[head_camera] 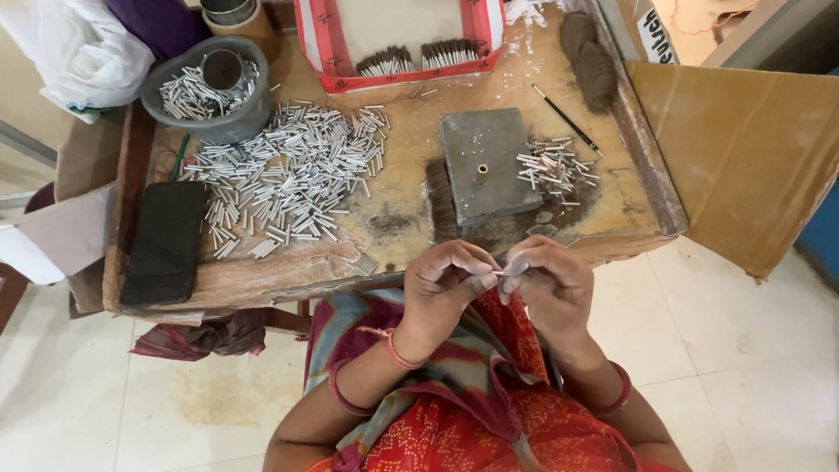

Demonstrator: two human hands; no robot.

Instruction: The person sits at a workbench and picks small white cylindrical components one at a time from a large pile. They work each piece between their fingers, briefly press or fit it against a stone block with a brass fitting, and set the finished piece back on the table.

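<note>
While both hands hover off the table's near edge, they pinch one small tube between them.
Left hand and right hand curl fingertip to fingertip above the lap; open floor either side; tube mostly hidden by fingers; tube pile, block behind.
</note>
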